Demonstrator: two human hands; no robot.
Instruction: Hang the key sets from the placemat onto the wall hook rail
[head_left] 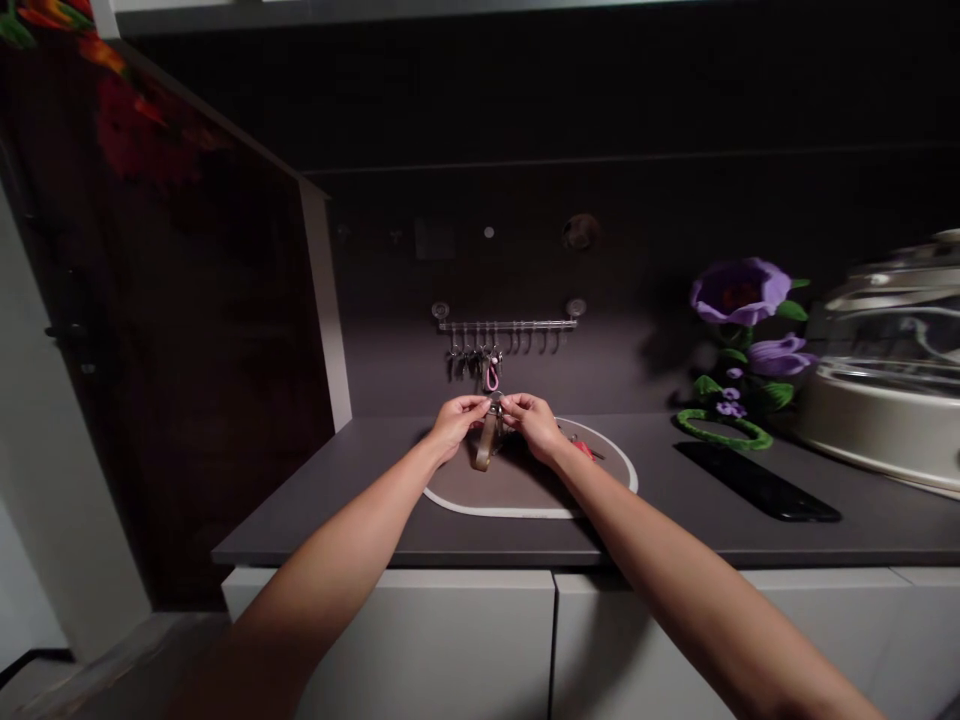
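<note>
Both my hands meet over a brown oval mat (pixel 457 492) with a white rim. My left hand (pixel 459 420) pinches one side of a metal key ring (pixel 496 402), and my right hand (pixel 531 420) pinches its other side. From the ring hangs a tan strap (pixel 486 446), along with dark keys partly hidden between my hands. A red item (pixel 582 449) with a key lies on the mat, partly behind my right wrist. Just beyond my hands, several keys (pixel 471 362) and a pink loop (pixel 492 377) hang on a clear hook rail (pixel 510 326).
The rail is fixed to the dark back wall above the grey counter (pixel 315 505). To the right lie a black phone-like slab (pixel 757 482), a purple flower decoration (pixel 742 290) with a green ring base, and a large cream appliance (pixel 892 400) with a clear cover. A dark door (pixel 187 350) stands left.
</note>
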